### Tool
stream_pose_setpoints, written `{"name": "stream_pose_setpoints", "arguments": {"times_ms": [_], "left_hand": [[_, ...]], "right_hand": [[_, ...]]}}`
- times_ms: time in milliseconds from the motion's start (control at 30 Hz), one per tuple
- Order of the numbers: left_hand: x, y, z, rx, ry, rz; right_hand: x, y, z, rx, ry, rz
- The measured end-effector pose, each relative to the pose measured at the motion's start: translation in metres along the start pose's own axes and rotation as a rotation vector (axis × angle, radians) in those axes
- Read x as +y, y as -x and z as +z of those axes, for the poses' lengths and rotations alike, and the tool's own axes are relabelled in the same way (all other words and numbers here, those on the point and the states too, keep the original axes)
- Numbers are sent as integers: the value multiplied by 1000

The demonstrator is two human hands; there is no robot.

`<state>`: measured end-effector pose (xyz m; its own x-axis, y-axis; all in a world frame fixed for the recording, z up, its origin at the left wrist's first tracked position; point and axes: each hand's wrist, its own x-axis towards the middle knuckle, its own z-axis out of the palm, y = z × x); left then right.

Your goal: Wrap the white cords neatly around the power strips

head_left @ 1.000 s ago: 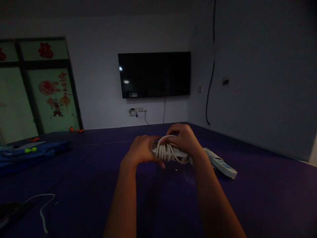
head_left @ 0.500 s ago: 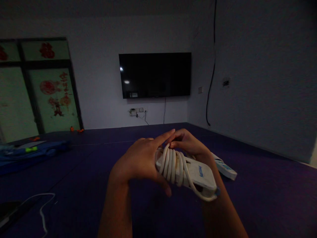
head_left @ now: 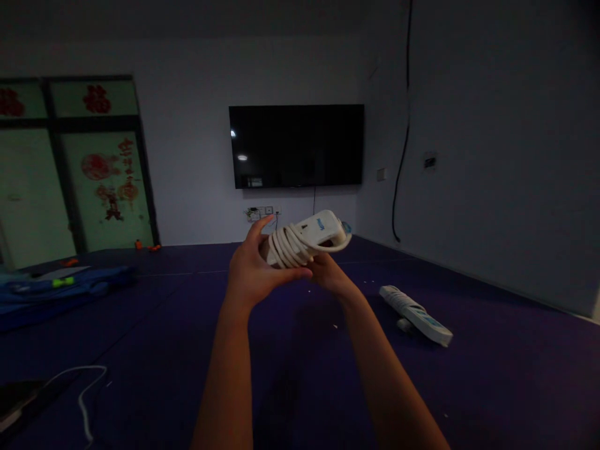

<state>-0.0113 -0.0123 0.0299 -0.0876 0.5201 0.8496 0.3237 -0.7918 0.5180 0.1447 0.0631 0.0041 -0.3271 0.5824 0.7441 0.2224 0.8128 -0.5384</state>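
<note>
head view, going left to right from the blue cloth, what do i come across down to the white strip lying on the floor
Blue cloth → left hand → held white power strip → second white power strip.

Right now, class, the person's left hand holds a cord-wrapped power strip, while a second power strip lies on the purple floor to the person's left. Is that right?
Not quite: the second power strip lies to the person's right, as the head view shows. The left hand does hold a cord-wrapped power strip, and the second is on the purple floor.
</note>
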Motion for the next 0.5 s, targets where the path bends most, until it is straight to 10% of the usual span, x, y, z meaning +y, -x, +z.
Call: {"name": "stream_pose_setpoints", "arguments": {"times_ms": [200, 500], "left_hand": [[-15, -7, 13, 276, 52, -39], [-17, -7, 17, 422, -175, -126]], "right_hand": [[-31, 2, 13, -94, -130, 89], [-62, 5, 23, 87, 140, 117]]}}
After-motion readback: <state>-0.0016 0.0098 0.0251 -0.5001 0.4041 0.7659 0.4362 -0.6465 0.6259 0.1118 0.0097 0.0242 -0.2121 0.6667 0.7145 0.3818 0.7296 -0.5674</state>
